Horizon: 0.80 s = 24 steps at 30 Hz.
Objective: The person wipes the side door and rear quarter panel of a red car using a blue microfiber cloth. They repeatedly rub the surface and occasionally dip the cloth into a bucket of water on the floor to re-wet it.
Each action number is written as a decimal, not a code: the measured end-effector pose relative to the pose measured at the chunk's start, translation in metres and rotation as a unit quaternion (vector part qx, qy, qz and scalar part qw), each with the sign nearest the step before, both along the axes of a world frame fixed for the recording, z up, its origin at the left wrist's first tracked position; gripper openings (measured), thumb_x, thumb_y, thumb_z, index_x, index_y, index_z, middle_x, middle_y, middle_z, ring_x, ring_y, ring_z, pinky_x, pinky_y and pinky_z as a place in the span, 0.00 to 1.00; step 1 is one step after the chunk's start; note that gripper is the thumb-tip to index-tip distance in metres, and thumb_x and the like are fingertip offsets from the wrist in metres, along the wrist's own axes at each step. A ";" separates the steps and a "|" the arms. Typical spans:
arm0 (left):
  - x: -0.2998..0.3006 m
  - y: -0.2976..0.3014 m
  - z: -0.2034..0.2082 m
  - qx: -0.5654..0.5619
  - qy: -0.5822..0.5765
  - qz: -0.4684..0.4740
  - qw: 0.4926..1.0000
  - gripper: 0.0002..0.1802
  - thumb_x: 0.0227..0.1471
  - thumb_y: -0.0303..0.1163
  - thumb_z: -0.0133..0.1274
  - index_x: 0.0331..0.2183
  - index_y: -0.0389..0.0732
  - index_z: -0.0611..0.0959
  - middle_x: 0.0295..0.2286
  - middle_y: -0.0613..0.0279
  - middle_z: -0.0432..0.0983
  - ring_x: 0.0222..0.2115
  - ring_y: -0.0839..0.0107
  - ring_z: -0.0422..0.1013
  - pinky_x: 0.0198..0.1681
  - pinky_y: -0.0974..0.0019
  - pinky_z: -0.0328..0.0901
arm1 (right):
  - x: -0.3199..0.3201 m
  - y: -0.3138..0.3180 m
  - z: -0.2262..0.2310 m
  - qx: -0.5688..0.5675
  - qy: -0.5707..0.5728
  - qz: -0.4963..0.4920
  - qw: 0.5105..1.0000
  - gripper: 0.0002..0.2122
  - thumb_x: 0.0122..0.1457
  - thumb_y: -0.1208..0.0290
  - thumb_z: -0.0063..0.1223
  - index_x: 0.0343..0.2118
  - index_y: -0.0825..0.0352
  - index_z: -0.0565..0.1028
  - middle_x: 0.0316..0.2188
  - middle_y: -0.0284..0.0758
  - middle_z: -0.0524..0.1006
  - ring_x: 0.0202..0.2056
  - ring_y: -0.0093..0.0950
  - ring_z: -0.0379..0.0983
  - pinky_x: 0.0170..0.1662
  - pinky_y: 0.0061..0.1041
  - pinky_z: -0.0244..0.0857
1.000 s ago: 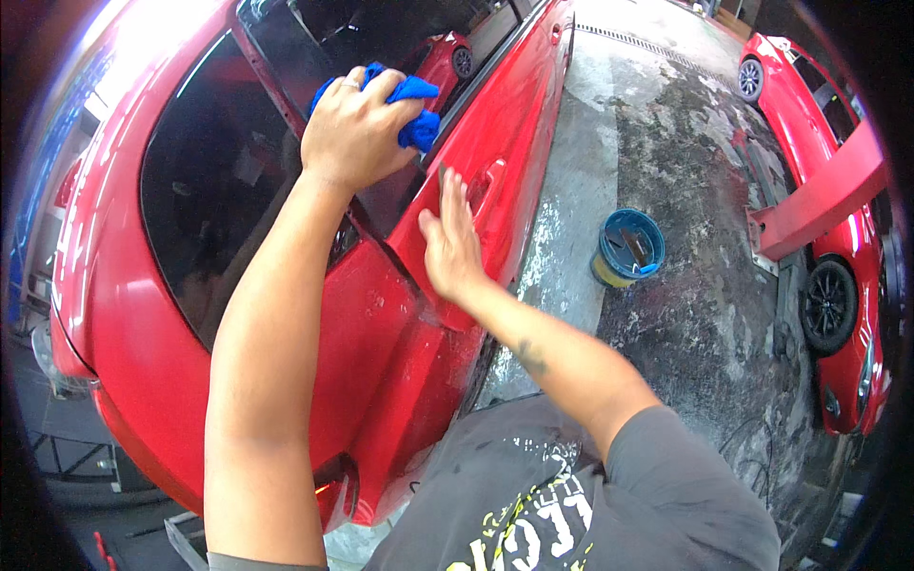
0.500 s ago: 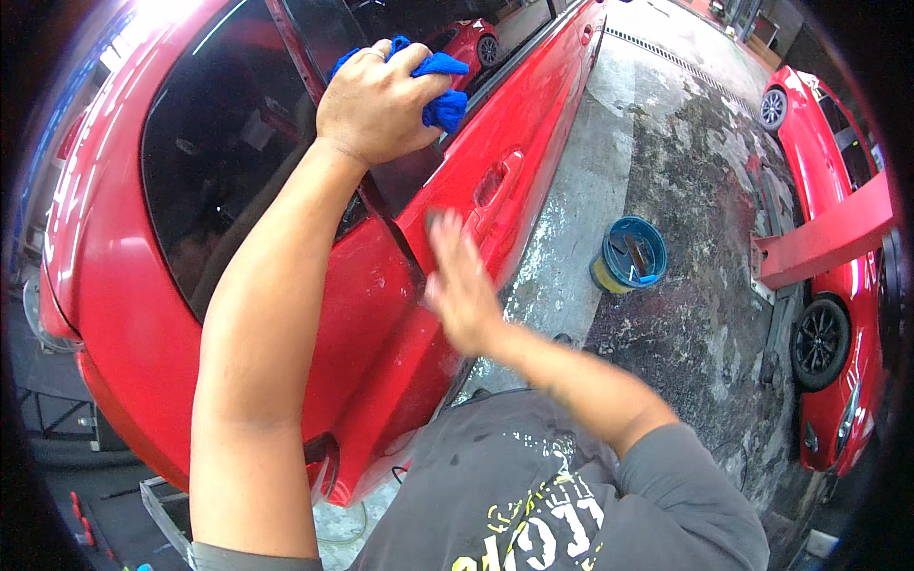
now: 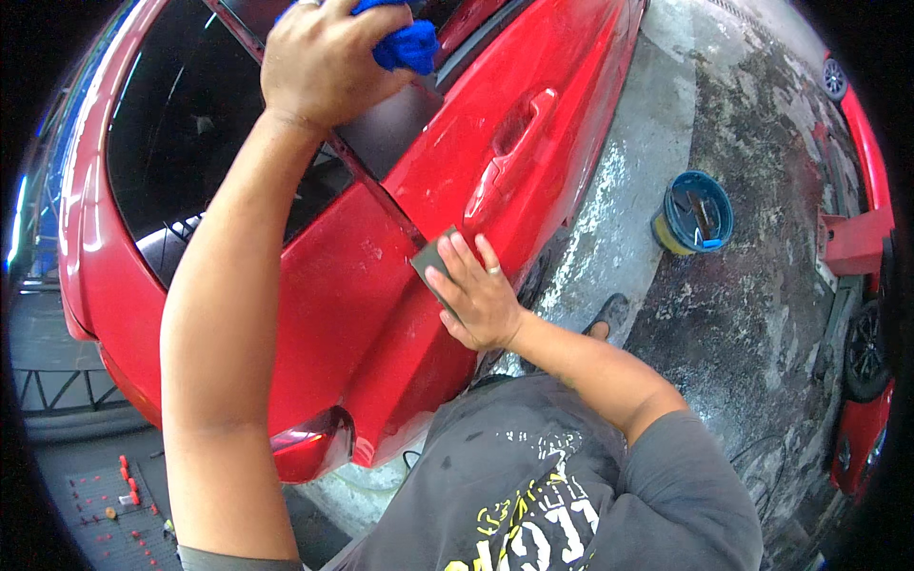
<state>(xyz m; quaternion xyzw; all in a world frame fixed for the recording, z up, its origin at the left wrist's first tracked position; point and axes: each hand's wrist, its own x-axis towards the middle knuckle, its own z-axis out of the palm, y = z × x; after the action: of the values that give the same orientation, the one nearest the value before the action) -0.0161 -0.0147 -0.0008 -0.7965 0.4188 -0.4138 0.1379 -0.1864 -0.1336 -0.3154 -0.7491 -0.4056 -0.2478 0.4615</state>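
Observation:
A red car (image 3: 328,333) fills the left and middle of the view, with a dark rear side window (image 3: 190,124). My left hand (image 3: 324,71) is closed round a bunched blue cloth (image 3: 411,46) at the top, over the window and door edge. Lower down, my right hand (image 3: 484,300) presses a flat, dark grey-green rectangular pad (image 3: 431,259) against the red bodywork behind the door. Its fingers lie across the pad, and a ring shows on one. The door handle (image 3: 533,122) is beyond this hand. Part of the cloth is hidden by my left hand.
A blue bucket (image 3: 672,236) with things inside stands on the worn floor to the right. My sandalled foot (image 3: 614,314) is near the car's side. Further right are a red metal beam (image 3: 852,245) and another red car (image 3: 866,152). A tail light (image 3: 324,433) sits low in front.
My right hand, blurred before, now shows sharply with the pad against the panel. The view has shifted, so the bucket appears further right. My left hand still holds the cloth.

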 end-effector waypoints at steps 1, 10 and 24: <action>0.005 0.002 -0.004 -0.015 -0.015 -0.017 1.000 0.11 0.35 0.34 0.70 0.28 0.48 0.89 0.36 0.65 0.83 0.36 0.59 0.79 0.43 0.56 0.74 | 0.004 0.000 0.010 0.008 0.001 0.000 1.000 0.40 0.56 0.64 0.60 0.72 0.65 0.58 0.75 0.53 0.55 0.76 0.51 0.49 0.76 0.60 0.30; 0.002 -0.005 0.001 0.005 0.020 0.002 1.000 0.13 0.34 0.37 0.71 0.28 0.48 0.88 0.36 0.61 0.82 0.37 0.55 0.79 0.44 0.55 0.74 | 0.052 0.010 0.093 0.047 0.005 -0.049 0.998 0.41 0.57 0.62 0.60 0.72 0.69 0.58 0.75 0.51 0.57 0.76 0.48 0.51 0.76 0.60 0.31; 0.004 0.011 0.000 0.001 0.038 0.041 0.998 0.21 0.33 0.47 0.71 0.35 0.57 0.92 0.39 0.65 0.83 0.39 0.55 0.81 0.46 0.54 0.76 | 0.048 -0.039 0.136 -0.048 0.108 -0.171 0.978 0.28 0.71 0.67 0.46 0.73 0.69 0.62 0.75 0.50 0.57 0.74 0.50 0.54 0.74 0.51 0.46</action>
<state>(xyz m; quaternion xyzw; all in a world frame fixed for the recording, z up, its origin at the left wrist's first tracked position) -0.0124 -0.0040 -0.0010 -0.8282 0.3909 -0.3765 0.1397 -0.1388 -0.1725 -0.1795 -0.8512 -0.2306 -0.2208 0.4165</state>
